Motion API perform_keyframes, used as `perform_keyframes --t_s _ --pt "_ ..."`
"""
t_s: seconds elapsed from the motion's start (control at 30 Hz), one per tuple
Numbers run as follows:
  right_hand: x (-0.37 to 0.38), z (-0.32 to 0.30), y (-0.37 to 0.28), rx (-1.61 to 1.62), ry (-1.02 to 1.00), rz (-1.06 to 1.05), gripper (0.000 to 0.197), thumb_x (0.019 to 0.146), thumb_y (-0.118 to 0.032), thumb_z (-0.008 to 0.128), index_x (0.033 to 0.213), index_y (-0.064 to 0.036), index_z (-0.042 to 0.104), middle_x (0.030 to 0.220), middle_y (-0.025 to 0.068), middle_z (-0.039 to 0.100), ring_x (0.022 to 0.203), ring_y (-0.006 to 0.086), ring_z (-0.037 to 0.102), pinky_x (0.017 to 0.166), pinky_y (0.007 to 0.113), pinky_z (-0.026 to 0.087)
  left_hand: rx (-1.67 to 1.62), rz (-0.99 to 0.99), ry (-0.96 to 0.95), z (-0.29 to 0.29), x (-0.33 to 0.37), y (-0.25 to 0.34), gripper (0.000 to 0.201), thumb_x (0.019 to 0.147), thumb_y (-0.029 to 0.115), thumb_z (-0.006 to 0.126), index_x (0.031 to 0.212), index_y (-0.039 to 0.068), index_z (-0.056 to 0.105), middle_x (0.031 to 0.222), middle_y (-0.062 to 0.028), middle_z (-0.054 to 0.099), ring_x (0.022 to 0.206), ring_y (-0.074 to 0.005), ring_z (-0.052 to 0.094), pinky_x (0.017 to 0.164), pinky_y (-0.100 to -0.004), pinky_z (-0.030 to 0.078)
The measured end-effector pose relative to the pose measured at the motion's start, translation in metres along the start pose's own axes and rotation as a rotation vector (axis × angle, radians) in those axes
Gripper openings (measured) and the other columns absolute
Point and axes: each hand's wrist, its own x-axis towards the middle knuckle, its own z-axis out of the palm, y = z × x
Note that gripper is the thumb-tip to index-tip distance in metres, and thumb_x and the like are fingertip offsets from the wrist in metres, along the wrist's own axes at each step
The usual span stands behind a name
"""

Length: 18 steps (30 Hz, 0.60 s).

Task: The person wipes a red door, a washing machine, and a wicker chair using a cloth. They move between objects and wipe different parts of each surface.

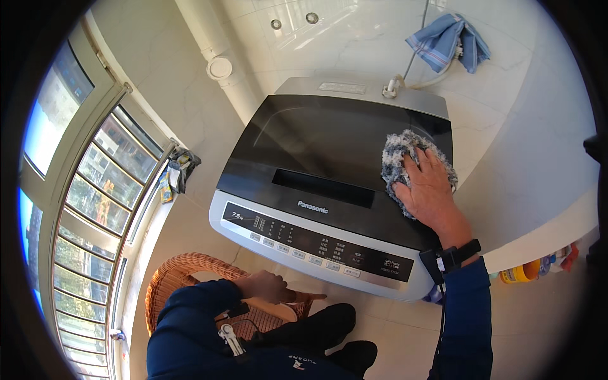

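A top-loading washing machine (297, 142) with a dark lid and a silver body stands in front of me. On the right side of its lid, my right hand (428, 189) presses down on a fluffy grey-and-white cleaning cloth (396, 152). The fingers bend over the cloth, which bunches out around them. My left hand (266, 286) is off the machine, below the left part of its control panel (316, 247) and over a wicker chair (168, 285). Its fingers are curled in, slightly blurred, and nothing shows in them.
A barred window (101, 209) runs along the left, with a dark crumpled bag (182, 168) on its sill. Behind the machine are a tap (391, 87) with a hose and a hanging blue cloth (443, 44). A white pipe (218, 66) rises at the back. Several containers, one a yellow tub (520, 272), stand at right.
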Motion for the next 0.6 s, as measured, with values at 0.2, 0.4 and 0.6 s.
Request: perform_keyframes --t_s 0.2,0.4,0.6 --pt "-0.005 0.001 -0.003 -0.009 -0.048 0.085 0.068 0.098 -0.048 0.056 0.152 -0.0072 0.047 0.160 0.0246 0.039 0.151 0.0430 0.030 0.126 0.049 0.021 -0.024 -0.040 0.049 0.009 0.006 -0.011 0.054 0.079 0.048 0.074 0.116 0.010 0.068 0.113 -0.0134 0.070 0.105 -0.0353 0.070 0.087 -0.0474 0.059" --pt "-0.012 -0.005 -0.014 -0.077 -0.089 0.201 0.070 0.099 -0.050 0.053 0.153 -0.0065 0.046 0.161 0.0246 0.037 0.152 0.0430 0.028 0.126 0.048 0.022 -0.050 0.104 0.184 0.017 0.001 -0.020 0.051 0.080 0.046 0.072 0.114 0.008 0.069 0.111 -0.0138 0.070 0.104 -0.0343 0.070 0.089 -0.0466 0.058" --pt "-0.039 -0.005 -0.043 -0.135 -0.083 0.332 0.073 0.099 -0.051 0.050 0.153 -0.0030 0.044 0.162 0.0266 0.036 0.152 0.0444 0.028 0.127 0.046 0.022 -0.087 0.247 0.316 0.024 -0.005 -0.025 0.054 0.082 0.042 0.072 0.122 0.007 0.065 0.116 -0.0162 0.070 0.105 -0.0366 0.069 0.091 -0.0472 0.057"
